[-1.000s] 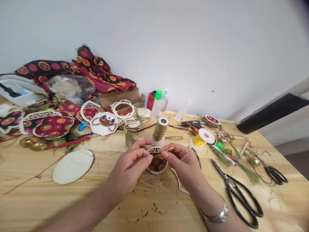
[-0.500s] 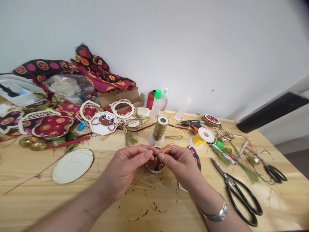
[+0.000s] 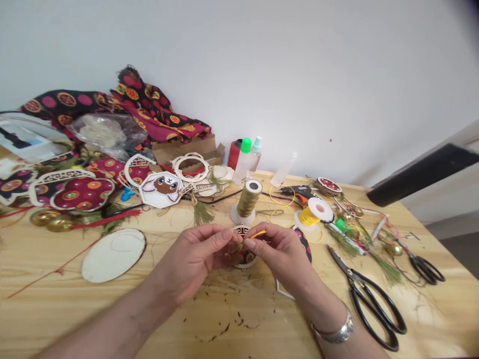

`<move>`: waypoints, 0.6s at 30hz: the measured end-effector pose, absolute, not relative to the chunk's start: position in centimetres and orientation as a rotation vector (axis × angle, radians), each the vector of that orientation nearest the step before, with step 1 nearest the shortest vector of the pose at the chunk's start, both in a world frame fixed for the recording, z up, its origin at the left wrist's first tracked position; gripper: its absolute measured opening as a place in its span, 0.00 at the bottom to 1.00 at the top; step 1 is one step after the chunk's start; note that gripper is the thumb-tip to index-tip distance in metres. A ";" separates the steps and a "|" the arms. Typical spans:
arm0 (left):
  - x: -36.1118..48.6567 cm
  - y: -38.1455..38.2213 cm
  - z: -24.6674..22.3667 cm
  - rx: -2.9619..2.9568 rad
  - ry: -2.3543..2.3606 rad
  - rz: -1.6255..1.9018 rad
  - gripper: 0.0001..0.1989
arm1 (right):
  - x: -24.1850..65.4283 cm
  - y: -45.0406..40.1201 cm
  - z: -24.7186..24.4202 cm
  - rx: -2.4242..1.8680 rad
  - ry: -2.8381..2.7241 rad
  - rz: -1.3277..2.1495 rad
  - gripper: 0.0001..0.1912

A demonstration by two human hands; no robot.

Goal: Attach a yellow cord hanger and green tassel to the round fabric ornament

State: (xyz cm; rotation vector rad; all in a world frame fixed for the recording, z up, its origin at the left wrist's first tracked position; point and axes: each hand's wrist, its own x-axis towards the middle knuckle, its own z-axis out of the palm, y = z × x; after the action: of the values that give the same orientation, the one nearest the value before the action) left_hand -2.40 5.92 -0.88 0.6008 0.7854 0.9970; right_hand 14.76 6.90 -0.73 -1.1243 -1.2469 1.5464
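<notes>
My left hand (image 3: 204, 257) and my right hand (image 3: 277, 249) meet thumb to thumb at the middle of the table. A yellow cord (image 3: 258, 233) is pinched between my right thumb and forefinger, its end sticking out above them. My left fingers are pinched at the same spot; what lies in them is too small to make out. Just beneath both hands is a round ornament (image 3: 247, 258) with a pale openwork frame and dark flowered fabric, partly covered by my fingers. Beside my right hand, a piece of dark patterned fabric (image 3: 304, 244) shows in part.
Large black-handled scissors (image 3: 377, 304) lie right of my right wrist. Behind the hands stand an olive thread spool (image 3: 247, 199) and a yellow cord spool (image 3: 312, 213). An oval white disc (image 3: 113, 257) lies at left, with ornaments and fabric (image 3: 157, 109) behind. Smaller scissors (image 3: 426, 269) lie far right.
My left thumb and fingertips have shifted slightly, and more of the ornament's openwork top shows between my hands. The right hand still pinches the yellow cord.
</notes>
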 end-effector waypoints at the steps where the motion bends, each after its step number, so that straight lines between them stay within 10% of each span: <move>1: -2.4 5.9 -0.9 0.592 0.774 0.993 0.06 | 14.8 6.9 -0.7 -1.124 -1.258 1.532 0.08; 18: -2.3 5.9 -0.2 0.573 0.704 0.984 0.07 | 14.7 6.9 -0.4 -1.111 -1.322 1.525 0.09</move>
State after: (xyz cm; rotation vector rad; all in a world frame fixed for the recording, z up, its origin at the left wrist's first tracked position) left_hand -2.28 5.90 -0.21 0.5735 0.7043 0.9838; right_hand 14.68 6.87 -0.45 -1.1112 -1.3225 1.5246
